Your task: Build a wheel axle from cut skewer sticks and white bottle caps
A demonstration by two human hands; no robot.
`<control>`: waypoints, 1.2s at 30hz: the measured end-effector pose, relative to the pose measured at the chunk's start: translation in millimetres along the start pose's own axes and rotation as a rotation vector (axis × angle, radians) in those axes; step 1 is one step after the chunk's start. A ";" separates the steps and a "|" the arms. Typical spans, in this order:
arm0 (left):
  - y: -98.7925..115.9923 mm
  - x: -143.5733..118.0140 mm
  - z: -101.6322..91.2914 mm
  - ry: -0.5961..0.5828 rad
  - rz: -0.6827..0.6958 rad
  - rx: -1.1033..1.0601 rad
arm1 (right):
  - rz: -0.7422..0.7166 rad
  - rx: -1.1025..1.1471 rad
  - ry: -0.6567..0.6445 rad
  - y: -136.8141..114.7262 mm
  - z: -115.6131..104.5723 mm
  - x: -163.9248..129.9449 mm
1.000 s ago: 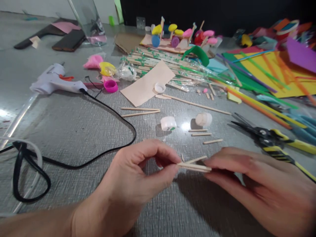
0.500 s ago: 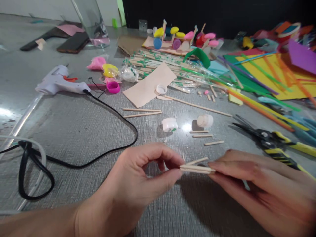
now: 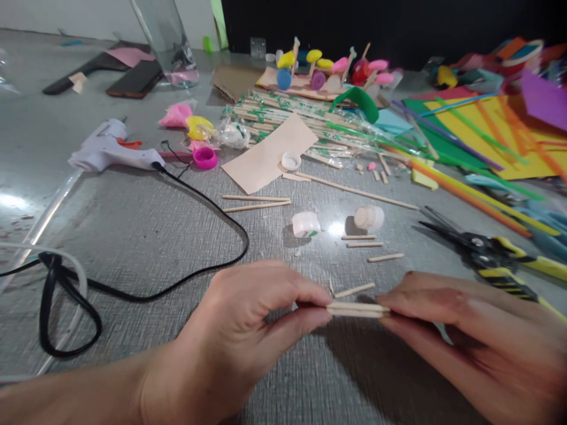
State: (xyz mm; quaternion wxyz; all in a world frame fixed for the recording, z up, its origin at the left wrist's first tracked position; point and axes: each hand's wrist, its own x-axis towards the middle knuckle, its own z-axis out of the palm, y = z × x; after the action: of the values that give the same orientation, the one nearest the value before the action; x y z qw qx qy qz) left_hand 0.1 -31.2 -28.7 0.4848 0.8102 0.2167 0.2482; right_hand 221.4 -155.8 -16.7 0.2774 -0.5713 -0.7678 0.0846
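My left hand (image 3: 248,330) and my right hand (image 3: 469,336) pinch the two ends of a small bundle of short wooden sticks (image 3: 357,309), held level just above the grey table (image 3: 133,236). Thumb and forefinger of each hand close on the sticks. One loose short stick (image 3: 354,290) lies on the table right behind the bundle. Three more short stick pieces (image 3: 367,244) lie a little farther back, near two white bottle caps (image 3: 305,224).
A white glue gun (image 3: 110,154) lies at the left, its black cord (image 3: 212,260) looping toward my left hand. Black and yellow cutters (image 3: 487,254) lie at the right. Long sticks, coloured straws, paper sheets (image 3: 482,124) and a beige card (image 3: 270,152) fill the back.
My left hand's fingers have closed flatter onto the bundle, and the sticks have come together into a level stack, slightly lower. The view has shifted a little.
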 end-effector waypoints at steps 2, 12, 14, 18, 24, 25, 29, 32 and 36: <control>0.2 -1.5 0.1 0.002 0.025 0.030 | 0.004 0.004 0.005 -0.6 1.0 0.3; 0.6 -2.7 1.3 0.040 0.164 0.144 | -0.005 0.031 0.028 -4.1 1.2 0.0; 0.1 -3.1 1.6 0.033 0.172 0.156 | 0.000 0.034 0.032 -4.2 1.7 0.1; -1.4 -4.4 0.3 0.027 0.182 0.173 | -0.001 0.043 0.032 -3.5 3.0 -0.6; -0.9 -5.0 0.7 0.014 0.184 0.176 | -0.005 0.026 0.029 -4.5 4.4 -1.7; -1.3 -4.9 1.2 0.008 0.183 0.180 | -0.006 0.022 0.023 -4.5 4.5 -1.4; -6.9 -3.6 1.9 -0.024 0.196 0.241 | -0.017 0.019 0.007 -2.3 5.6 0.2; -10.7 -1.9 1.3 -0.042 0.228 0.359 | 0.002 0.047 -0.038 1.8 8.6 -0.9; -9.3 0.4 0.8 -0.060 0.232 0.478 | 0.038 0.042 -0.105 7.0 14.4 -4.1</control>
State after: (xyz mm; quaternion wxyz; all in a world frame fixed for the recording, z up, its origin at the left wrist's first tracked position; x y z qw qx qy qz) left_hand -0.1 -27.5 -37.2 0.2545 0.9280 0.1604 0.2198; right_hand 220.6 -154.5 -33.1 0.2469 -0.5747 -0.7683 0.1356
